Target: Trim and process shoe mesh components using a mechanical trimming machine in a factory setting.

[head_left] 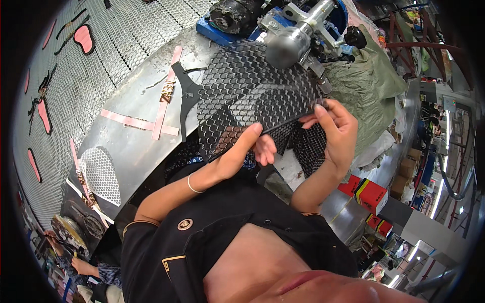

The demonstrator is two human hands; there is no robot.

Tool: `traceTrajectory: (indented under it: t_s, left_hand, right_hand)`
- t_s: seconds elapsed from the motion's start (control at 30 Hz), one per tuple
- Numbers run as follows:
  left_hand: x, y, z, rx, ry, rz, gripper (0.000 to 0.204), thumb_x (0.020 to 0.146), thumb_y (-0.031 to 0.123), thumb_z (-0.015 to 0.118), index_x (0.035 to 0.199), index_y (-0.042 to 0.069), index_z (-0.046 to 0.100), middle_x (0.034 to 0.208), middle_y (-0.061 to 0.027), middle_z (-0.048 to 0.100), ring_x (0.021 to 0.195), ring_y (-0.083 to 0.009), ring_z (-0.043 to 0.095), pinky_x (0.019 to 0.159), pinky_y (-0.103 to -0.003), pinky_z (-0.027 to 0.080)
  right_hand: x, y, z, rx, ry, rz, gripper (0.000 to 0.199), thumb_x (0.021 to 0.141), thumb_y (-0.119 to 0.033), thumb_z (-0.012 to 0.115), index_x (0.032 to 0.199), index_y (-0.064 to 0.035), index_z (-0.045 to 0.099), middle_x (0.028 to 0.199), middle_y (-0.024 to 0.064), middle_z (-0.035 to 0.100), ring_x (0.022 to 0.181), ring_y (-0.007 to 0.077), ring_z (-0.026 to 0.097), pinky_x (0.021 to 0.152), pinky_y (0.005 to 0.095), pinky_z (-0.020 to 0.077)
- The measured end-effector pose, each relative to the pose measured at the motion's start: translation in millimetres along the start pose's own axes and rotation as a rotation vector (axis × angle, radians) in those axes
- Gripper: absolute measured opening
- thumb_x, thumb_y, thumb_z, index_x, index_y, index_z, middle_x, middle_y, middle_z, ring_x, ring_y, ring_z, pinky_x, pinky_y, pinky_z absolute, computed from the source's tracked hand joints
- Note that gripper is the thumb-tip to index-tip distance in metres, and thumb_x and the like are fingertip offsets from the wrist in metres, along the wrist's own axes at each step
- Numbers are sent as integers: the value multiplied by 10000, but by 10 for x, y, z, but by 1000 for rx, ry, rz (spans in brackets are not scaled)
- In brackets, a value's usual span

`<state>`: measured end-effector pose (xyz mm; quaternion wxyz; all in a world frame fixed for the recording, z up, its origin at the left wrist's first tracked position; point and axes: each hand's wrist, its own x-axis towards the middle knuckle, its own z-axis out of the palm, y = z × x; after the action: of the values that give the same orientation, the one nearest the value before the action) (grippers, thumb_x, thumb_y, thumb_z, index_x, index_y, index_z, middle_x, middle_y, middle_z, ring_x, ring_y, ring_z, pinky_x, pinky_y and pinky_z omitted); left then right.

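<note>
Upper left: pale perforated belt (139,33), pink dark-edged pieces (84,38) lying apart on it.
Right of centre: crumpled olive-green sheet (366,83).
Lower right: red cartons (375,197), yellow-and-black bands.
Far right: brown cardboard boxes (406,168).

My left forearm (172,194) slants up from the lower left to the centre, its hand (243,145) with thumb (251,134) stretched and fingers (265,150) curled beneath. My right forearm (318,187) rises right of centre, elbow bent, the right hand (337,130) pinching thumb against forefinger.
</note>
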<state>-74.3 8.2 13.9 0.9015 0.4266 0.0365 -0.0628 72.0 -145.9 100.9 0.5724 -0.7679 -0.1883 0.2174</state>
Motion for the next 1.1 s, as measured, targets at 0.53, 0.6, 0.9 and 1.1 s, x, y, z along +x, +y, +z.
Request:
traceTrajectory:
  t_s: [0.53, 0.6, 0.9, 1.1]
  left_hand:
    - [-315, 8, -582, 361, 522, 366, 622, 1025, 491, 232, 1318, -5, 464, 1221, -194, 569, 760, -188, 631, 662, -278, 492]
    - [-392, -4, -610, 629, 596, 682, 443, 976, 263, 498, 1329, -4, 479, 1307, -226, 529, 970, -267, 642, 813, -320, 514]
    - [-515, 317, -562, 1341, 511, 821, 392, 664, 58, 711, 1053, 102, 732, 1295, -178, 571, 1077, -296, 594, 919, -352, 482]
    - [-568, 406, -544, 1349, 449, 833, 311, 665, 118, 728, 973, 84, 752, 1240, -175, 609, 1095, -302, 584, 918, -361, 489]
  right_hand:
    - [-168, -2, 631, 222, -400, -133, 443, 992, -328, 508, 1101, 90, 609, 878, 164, 684, 755, 153, 650, 681, 260, 518]
    - [-144, 77, 734, 278, -454, -121, 650, 975, -483, 385, 1143, 118, 564, 929, 201, 677, 787, 214, 660, 705, 313, 527]
    - [-180, 328, 697, 359, -360, 19, 1010, 926, -701, 94, 1241, 186, 462, 1135, 254, 622, 949, 301, 656, 857, 382, 510]
    - [-213, 228, 672, 318, -350, -3, 925, 967, -624, 140, 1199, 200, 488, 1112, 260, 626, 918, 299, 664, 840, 390, 518]
